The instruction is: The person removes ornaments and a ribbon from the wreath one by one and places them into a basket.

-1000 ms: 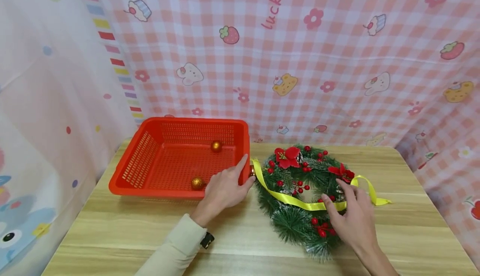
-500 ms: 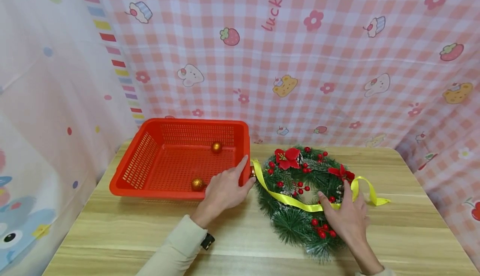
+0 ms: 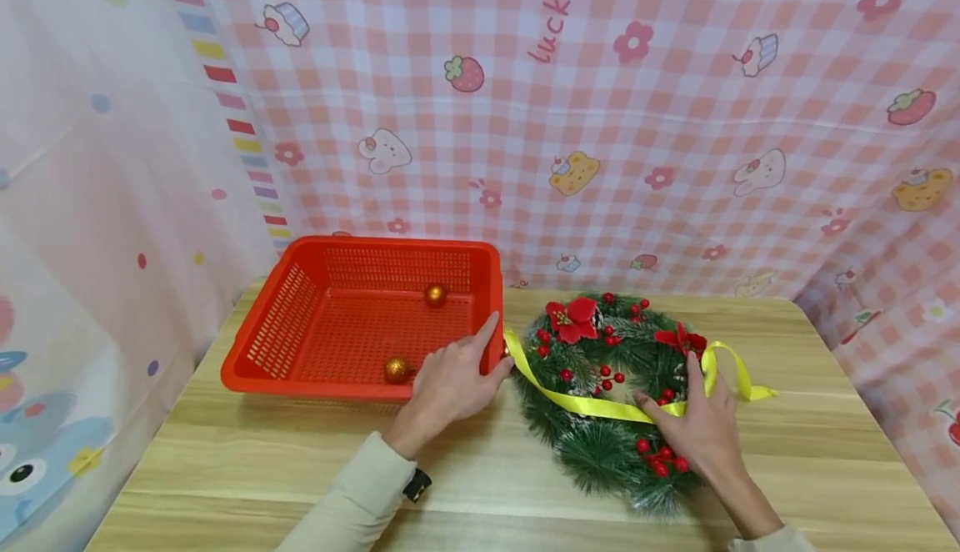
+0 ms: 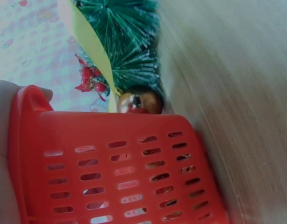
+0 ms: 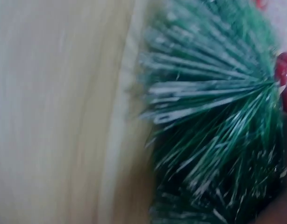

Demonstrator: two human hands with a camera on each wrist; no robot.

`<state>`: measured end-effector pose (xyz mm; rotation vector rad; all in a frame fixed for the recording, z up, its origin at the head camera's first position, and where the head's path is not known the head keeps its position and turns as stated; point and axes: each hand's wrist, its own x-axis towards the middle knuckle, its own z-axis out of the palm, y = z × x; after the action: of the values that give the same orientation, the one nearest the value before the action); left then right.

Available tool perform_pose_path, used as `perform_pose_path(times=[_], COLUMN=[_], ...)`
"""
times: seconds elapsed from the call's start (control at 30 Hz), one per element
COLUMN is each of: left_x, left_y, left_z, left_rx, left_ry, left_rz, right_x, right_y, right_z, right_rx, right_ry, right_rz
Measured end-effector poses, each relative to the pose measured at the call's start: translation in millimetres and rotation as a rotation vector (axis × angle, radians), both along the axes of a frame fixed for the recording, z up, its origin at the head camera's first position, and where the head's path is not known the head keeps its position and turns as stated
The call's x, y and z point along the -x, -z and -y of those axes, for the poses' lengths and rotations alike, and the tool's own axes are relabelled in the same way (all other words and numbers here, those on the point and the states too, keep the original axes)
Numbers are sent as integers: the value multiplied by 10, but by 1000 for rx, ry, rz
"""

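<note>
My left hand (image 3: 453,381) holds the right wall of the red plastic basket (image 3: 360,388), its index finger lying along the rim and thumb on the outer side. Two gold ornament balls, one at the back (image 3: 435,294) and a glittery one at the front (image 3: 397,370), lie inside. My right hand (image 3: 701,427) grips the right side of a green Christmas wreath (image 3: 600,456), thumb towards the centre hole. A yellow ribbon (image 3: 592,406) runs loosely across the wreath and passes by this hand. Between basket and wreath sits a shiny copper-gold ball (image 4: 150,100), mostly hidden in the head view.
Red poinsettia flowers (image 3: 572,320) and red berries (image 3: 660,460) decorate the wreath. Everything stands on a wooden table (image 3: 480,494). Behind it hangs a pink checked curtain (image 3: 645,118), with a pale printed curtain (image 3: 75,202) on the left.
My right hand has come in from the right onto the wreath and gripped it. The wreath has turned slightly counterclockwise, its front part shifting right. My left hand stays on the basket.
</note>
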<state>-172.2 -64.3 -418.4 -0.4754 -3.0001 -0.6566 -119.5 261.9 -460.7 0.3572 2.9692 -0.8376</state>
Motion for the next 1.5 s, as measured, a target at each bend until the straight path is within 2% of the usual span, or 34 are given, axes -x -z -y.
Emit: perform_pose_path(times=[0.3,0.6,0.77,0.9,1.0,1.1,1.27,1.37,1.5], left_x=[-22,-23,-28,-24,-19,-13,-14,-15,-13], left_y=[5,18,2,-12,-15,-10,4,5,0], left_z=[2,-18,-18,-11,-2,2,-8,-13,-4], left_rx=[12,2,13,26,30,30,25,28,34], left_ry=[7,14,13,7,-3,-8,5,6,-7], left_rz=[-2,-19,-15,-9,-11,-19,-18,-16,-18], right_x=[178,265,212,118,82,81,86,82,89], right_y=[24,6,-166,-355,-413,-385,-248,-185,-137], right_z=[-351,-537,-484,-384,-291,-208,-128,-115,-131], right_rx=[-32,0,-41,27,91,99,83,81,68], right_ry=[-222,-311,-249,-174,-127,-73,-9,0,-34], right_rz=[-98,-132,-109,-25,59,102,123,121,90])
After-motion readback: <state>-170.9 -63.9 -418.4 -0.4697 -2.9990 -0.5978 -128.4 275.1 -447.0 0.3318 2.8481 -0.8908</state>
